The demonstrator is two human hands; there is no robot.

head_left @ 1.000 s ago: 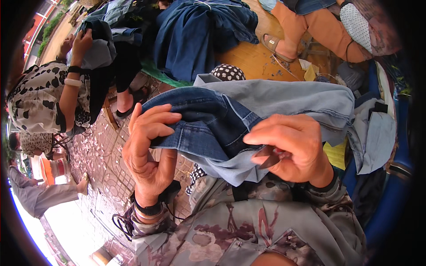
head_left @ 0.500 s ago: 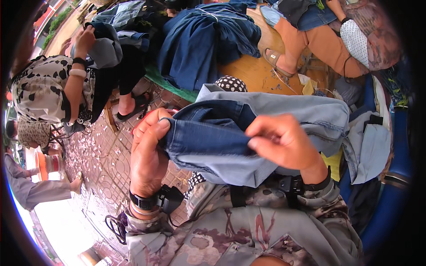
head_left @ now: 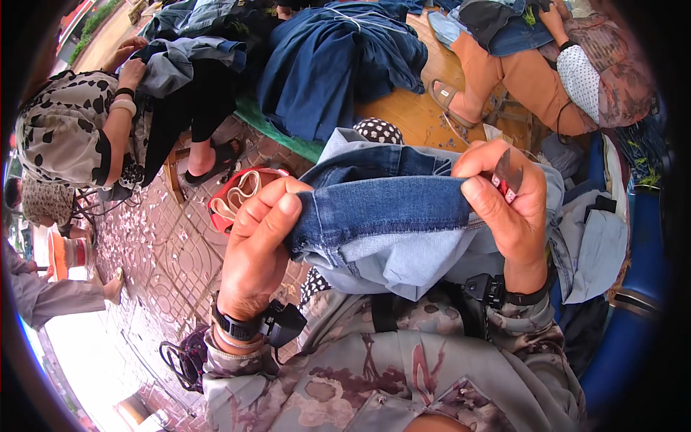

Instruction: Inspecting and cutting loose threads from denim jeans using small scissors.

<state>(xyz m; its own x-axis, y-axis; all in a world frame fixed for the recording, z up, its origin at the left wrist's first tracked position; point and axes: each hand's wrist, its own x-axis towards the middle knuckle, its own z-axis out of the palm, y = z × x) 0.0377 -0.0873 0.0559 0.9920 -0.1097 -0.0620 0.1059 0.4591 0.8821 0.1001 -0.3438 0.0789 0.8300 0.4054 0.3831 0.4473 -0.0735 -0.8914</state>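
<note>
A denim garment point(head_left: 392, 205) lies across my lap, its dark blue edge band stretched level between my hands and paler blue cloth hanging below. My left hand point(head_left: 253, 248) pinches the band's left end between thumb and fingers. At the other end, my right hand point(head_left: 520, 216) grips the band with thumb and forefinger. Tucked among the right hand's fingers is a small tool with a dark pointed blade point(head_left: 508, 173) and a red part; its handle is mostly hidden. Behind the band, the garment's dark opening shows.
A red container point(head_left: 219, 205) with a pale cord stands beyond my left hand. Ahead lies a big tied bundle of dark denim point(head_left: 335, 68). One person point(head_left: 68, 137) handles denim at left, another point(head_left: 518, 83) at upper right. More pale denim point(head_left: 594, 241) and a blue tube point(head_left: 622, 338) are at right.
My right hand has moved right and up along the band, turning so the blade shows. The band is now pulled straight. The person at left has lowered their denim.
</note>
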